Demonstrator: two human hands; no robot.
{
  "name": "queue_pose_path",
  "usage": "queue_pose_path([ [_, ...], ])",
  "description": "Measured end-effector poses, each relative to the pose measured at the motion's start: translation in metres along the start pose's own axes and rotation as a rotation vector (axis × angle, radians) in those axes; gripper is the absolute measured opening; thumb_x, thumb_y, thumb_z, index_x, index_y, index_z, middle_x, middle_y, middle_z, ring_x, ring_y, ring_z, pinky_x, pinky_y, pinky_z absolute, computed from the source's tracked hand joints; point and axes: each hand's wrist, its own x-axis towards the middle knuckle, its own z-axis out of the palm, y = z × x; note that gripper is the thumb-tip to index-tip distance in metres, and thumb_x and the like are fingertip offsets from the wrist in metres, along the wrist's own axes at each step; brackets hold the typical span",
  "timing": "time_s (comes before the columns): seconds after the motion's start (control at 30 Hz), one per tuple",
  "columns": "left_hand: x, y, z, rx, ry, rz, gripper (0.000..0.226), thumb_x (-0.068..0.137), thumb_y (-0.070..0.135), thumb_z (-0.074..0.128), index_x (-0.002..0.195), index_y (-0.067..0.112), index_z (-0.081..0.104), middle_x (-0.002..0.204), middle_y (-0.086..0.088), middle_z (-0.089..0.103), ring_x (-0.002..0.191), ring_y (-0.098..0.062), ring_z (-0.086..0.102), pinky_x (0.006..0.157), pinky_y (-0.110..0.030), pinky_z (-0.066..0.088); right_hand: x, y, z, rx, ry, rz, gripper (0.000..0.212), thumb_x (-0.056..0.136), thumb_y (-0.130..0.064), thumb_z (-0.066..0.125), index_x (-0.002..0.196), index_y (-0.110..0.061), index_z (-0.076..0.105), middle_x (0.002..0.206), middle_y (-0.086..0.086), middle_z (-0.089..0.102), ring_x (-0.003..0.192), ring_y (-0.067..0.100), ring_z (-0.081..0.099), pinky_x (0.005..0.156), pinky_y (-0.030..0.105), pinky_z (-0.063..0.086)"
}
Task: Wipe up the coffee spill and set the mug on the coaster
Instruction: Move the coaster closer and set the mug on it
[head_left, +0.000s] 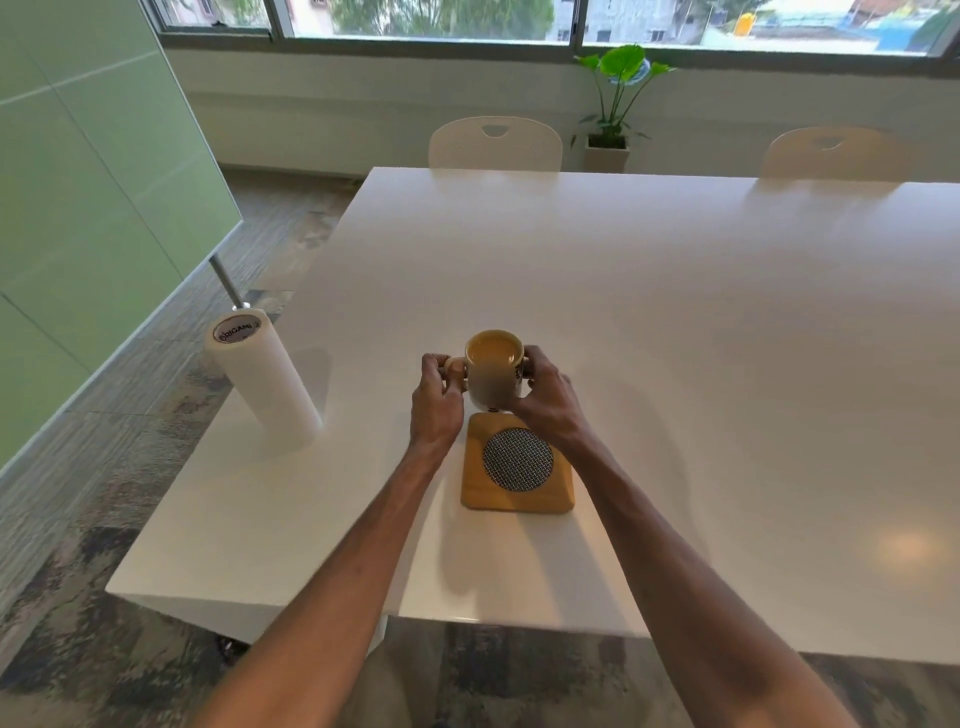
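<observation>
From the head camera, looking down, both my bare forearms reach out over a glossy white counter (649, 291). My left hand (435, 402) curls its fingers around the handle of a cream ceramic mug (492, 375) filled with light brown coffee. My right hand (545, 392) wraps the mug's opposite side, so both hands are closed on it. The mug sits just beyond the far edge of a square wooden coaster (518, 464) with a round woven mesh centre; I cannot tell whether the mug touches the counter or is lifted. To my left, near the counter's edge, stands an upright white paper towel roll (265, 382). Two pale chairs (495, 143) and a potted green plant (618, 98) sit beyond the counter under the windows.
</observation>
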Motion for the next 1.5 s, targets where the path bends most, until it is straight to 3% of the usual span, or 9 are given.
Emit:
queue_pose_path([
  [0.1, -0.015, -0.002, 0.002, 0.008, -0.011, -0.001, 0.028, 0.116, 0.035, 0.048, 0.129, 0.011, 0.052, 0.12, -0.012, 0.072, 0.11, -0.034, 0.074, 0.099, -0.059, 0.06, -0.018, 0.003, -0.003, -0.005, 0.01, -0.007, 0.077, 0.076, -0.032, 0.099, 0.138, -0.011, 0.058, 0.113, -0.007, 0.064, 0.103, 0.016, 0.064, 0.075, 0.019, 0.045],
  [0.33, -0.047, -0.006, 0.0, 0.012, -0.027, -0.002, 0.028, 0.116, 0.036, 0.048, 0.129, 0.012, 0.052, 0.119, -0.009, 0.072, 0.109, -0.031, 0.074, 0.1, -0.055, 0.061, -0.052, 0.003, -0.009, -0.024, 0.007, -0.006, 0.071, 0.077, -0.03, 0.097, 0.133, -0.01, 0.059, 0.105, -0.008, 0.064, 0.093, 0.016, 0.063, 0.067, 0.015, 0.04],
  [0.5, -0.062, -0.011, -0.002, 0.01, -0.049, 0.008, 0.03, 0.116, 0.037, 0.047, 0.129, 0.01, 0.053, 0.12, -0.009, 0.073, 0.109, -0.03, 0.073, 0.099, -0.057, 0.061, -0.067, 0.001, -0.012, -0.048, -0.004, 0.031, 0.071, 0.077, -0.031, 0.098, 0.134, -0.01, 0.06, 0.109, 0.0, 0.071, 0.099, 0.024, 0.071, 0.077, 0.031, 0.052],
  [0.8, -0.075, -0.012, 0.0, -0.021, -0.12, -0.014, 0.026, 0.116, 0.034, 0.048, 0.127, 0.011, 0.053, 0.119, -0.014, 0.072, 0.111, -0.034, 0.072, 0.099, -0.061, 0.059, -0.092, 0.0, -0.015, -0.056, 0.048, 0.089, 0.068, 0.079, -0.03, 0.097, 0.132, -0.009, 0.06, 0.108, 0.002, 0.071, 0.098, 0.026, 0.071, 0.075, 0.034, 0.054],
  [0.97, -0.079, -0.017, 0.001, 0.008, -0.124, 0.004, 0.023, 0.116, 0.03, 0.047, 0.127, 0.01, 0.053, 0.115, -0.009, 0.07, 0.109, -0.032, 0.069, 0.097, -0.056, 0.06, -0.101, 0.001, -0.012, -0.075, 0.066, 0.116, 0.066, 0.078, -0.03, 0.096, 0.13, -0.012, 0.06, 0.106, 0.002, 0.071, 0.097, 0.026, 0.071, 0.08, 0.042, 0.059],
  [1.23, -0.081, -0.018, 0.0, 0.016, -0.131, 0.019, 0.025, 0.116, 0.031, 0.048, 0.126, 0.009, 0.053, 0.112, -0.008, 0.068, 0.109, -0.033, 0.068, 0.093, -0.055, 0.06, -0.105, -0.002, -0.012, -0.059, 0.074, 0.123, 0.069, 0.077, -0.032, 0.098, 0.131, -0.012, 0.06, 0.107, 0.0, 0.07, 0.096, 0.022, 0.069, 0.07, 0.02, 0.047],
  [1.5, -0.082, -0.024, 0.003, 0.027, -0.114, 0.034, 0.019, 0.116, 0.031, 0.047, 0.122, 0.014, 0.053, 0.106, -0.002, 0.067, 0.102, -0.028, 0.066, 0.087, -0.049, 0.057, -0.107, -0.002, -0.013, -0.079, 0.073, 0.141, 0.064, 0.079, -0.021, 0.093, 0.132, -0.011, 0.06, 0.106, 0.005, 0.071, 0.097, 0.027, 0.071, 0.082, 0.043, 0.061],
])
